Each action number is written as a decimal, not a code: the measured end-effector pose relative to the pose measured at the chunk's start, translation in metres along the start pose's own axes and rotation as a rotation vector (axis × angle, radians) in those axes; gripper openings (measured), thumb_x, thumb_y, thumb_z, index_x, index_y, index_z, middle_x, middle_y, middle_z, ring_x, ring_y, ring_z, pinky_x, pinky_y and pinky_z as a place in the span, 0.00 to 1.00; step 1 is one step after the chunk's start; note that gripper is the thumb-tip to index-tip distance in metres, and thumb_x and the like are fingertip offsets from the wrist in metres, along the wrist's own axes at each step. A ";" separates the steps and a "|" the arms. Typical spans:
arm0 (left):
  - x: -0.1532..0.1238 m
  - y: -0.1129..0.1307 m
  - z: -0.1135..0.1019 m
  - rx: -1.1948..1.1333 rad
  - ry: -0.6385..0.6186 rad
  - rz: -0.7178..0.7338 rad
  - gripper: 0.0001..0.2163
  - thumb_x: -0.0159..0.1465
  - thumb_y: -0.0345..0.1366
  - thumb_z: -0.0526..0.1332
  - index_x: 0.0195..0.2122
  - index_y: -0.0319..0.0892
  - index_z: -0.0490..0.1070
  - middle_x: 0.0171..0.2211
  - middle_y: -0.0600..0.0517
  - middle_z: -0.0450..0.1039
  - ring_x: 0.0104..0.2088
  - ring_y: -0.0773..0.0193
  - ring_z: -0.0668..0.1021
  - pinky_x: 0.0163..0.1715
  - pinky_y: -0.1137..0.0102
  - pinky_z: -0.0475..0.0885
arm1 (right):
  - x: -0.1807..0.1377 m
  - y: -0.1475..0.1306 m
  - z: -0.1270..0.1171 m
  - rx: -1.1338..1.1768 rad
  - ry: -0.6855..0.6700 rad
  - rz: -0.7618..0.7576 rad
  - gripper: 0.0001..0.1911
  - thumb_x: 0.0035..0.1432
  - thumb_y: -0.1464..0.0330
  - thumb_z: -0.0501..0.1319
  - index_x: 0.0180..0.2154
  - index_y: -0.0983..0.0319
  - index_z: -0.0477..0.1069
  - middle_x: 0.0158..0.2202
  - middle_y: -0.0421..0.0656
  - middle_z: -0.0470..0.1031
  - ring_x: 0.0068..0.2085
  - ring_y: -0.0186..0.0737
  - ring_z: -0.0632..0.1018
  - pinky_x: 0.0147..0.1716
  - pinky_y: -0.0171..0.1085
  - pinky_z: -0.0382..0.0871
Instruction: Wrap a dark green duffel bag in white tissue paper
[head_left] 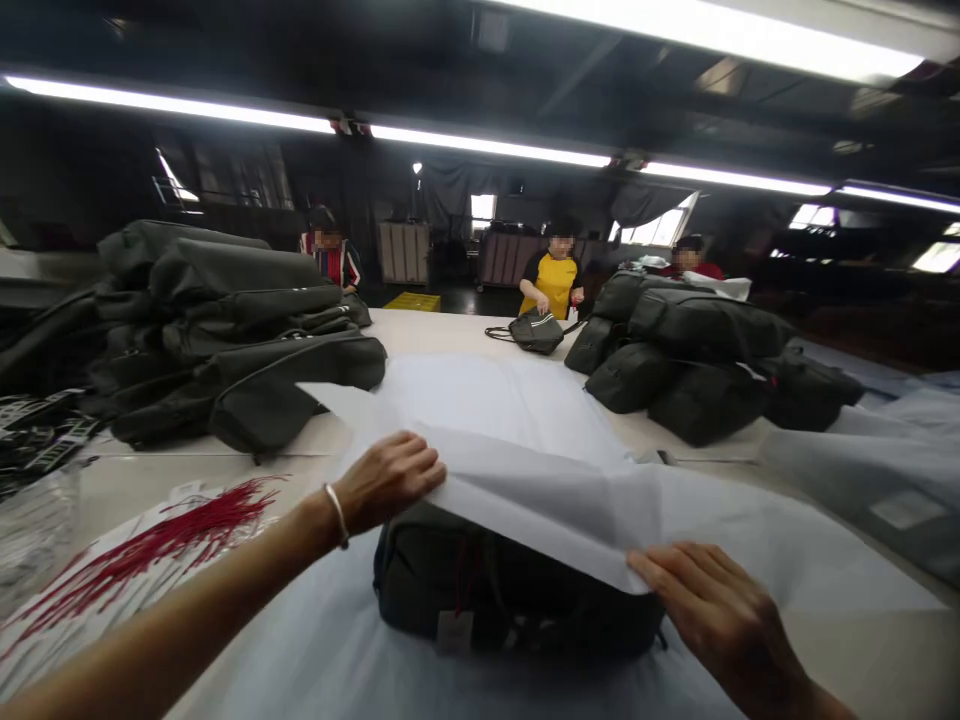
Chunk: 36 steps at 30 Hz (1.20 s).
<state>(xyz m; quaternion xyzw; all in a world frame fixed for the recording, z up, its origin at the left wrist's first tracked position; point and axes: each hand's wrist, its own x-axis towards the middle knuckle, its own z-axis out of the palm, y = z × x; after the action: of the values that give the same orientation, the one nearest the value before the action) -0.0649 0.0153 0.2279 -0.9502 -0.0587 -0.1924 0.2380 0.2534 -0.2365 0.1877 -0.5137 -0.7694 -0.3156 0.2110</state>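
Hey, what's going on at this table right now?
A person grips a thin white sheet by its near edge with the left hand and right hand, holding it above a dark bag on the table. Piles of similar bags sit at left and right, with red-stringed tags nearby. Across the table, a co-worker in yellow handles another bag.
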 end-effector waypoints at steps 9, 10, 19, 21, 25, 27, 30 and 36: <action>-0.077 0.106 0.029 -0.183 0.003 -0.038 0.08 0.69 0.27 0.50 0.37 0.41 0.67 0.29 0.52 0.68 0.28 0.62 0.69 0.28 0.66 0.63 | -0.086 -0.051 0.027 -0.036 -0.017 0.134 0.09 0.63 0.74 0.57 0.40 0.58 0.75 0.32 0.39 0.77 0.34 0.34 0.76 0.40 0.37 0.65; -0.081 0.113 0.034 -0.210 0.001 -0.048 0.08 0.69 0.27 0.49 0.37 0.41 0.67 0.29 0.52 0.68 0.28 0.62 0.69 0.28 0.66 0.63 | -0.093 -0.054 0.030 -0.047 -0.019 0.154 0.09 0.63 0.73 0.58 0.40 0.58 0.75 0.31 0.39 0.77 0.34 0.34 0.76 0.40 0.37 0.65; -0.100 0.124 0.043 -0.494 -0.009 -0.188 0.13 0.67 0.49 0.55 0.39 0.44 0.68 0.26 0.54 0.71 0.26 0.63 0.72 0.25 0.70 0.65 | -0.123 -0.056 0.056 -0.112 0.032 0.190 0.14 0.63 0.67 0.58 0.50 0.57 0.72 0.44 0.43 0.77 0.41 0.40 0.78 0.44 0.40 0.67; -0.111 0.104 0.036 -0.520 0.118 -0.364 0.12 0.69 0.46 0.54 0.43 0.45 0.69 0.29 0.53 0.73 0.29 0.64 0.75 0.30 0.71 0.69 | -0.131 -0.053 0.053 -0.090 0.060 0.256 0.21 0.61 0.63 0.61 0.56 0.56 0.67 0.49 0.45 0.75 0.45 0.44 0.77 0.47 0.42 0.68; -0.139 0.050 0.053 -0.466 0.309 -0.991 0.25 0.63 0.55 0.56 0.53 0.43 0.65 0.51 0.41 0.70 0.53 0.48 0.71 0.53 0.53 0.66 | -0.143 -0.057 0.043 -0.073 0.105 0.487 0.34 0.58 0.59 0.63 0.63 0.57 0.57 0.57 0.49 0.68 0.54 0.51 0.73 0.52 0.49 0.67; -0.148 0.032 0.076 -0.726 0.211 -1.281 0.36 0.56 0.62 0.57 0.56 0.39 0.62 0.54 0.36 0.67 0.55 0.42 0.69 0.53 0.48 0.66 | -0.141 -0.066 0.045 -0.054 0.070 0.578 0.36 0.61 0.56 0.59 0.65 0.60 0.51 0.62 0.51 0.62 0.59 0.56 0.67 0.55 0.54 0.66; -0.154 0.030 0.100 -1.230 0.047 -1.556 0.39 0.51 0.64 0.59 0.54 0.37 0.62 0.47 0.36 0.72 0.48 0.43 0.76 0.47 0.51 0.71 | -0.132 -0.086 0.060 0.007 -0.011 0.619 0.35 0.64 0.56 0.53 0.67 0.63 0.46 0.66 0.52 0.54 0.64 0.59 0.60 0.56 0.56 0.65; -0.154 0.037 0.107 -1.331 0.187 -1.752 0.36 0.51 0.63 0.61 0.53 0.43 0.63 0.62 0.38 0.58 0.63 0.47 0.61 0.57 0.53 0.59 | -0.153 -0.083 0.089 0.083 0.076 0.180 0.30 0.60 0.60 0.58 0.63 0.55 0.58 0.48 0.40 0.78 0.44 0.46 0.80 0.41 0.40 0.75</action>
<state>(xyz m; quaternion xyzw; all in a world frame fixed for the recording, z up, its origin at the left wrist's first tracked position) -0.1623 0.0304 0.0644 -0.4994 -0.5779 -0.3588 -0.5365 0.2356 -0.2967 0.0028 -0.5593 -0.7240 -0.2823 0.2885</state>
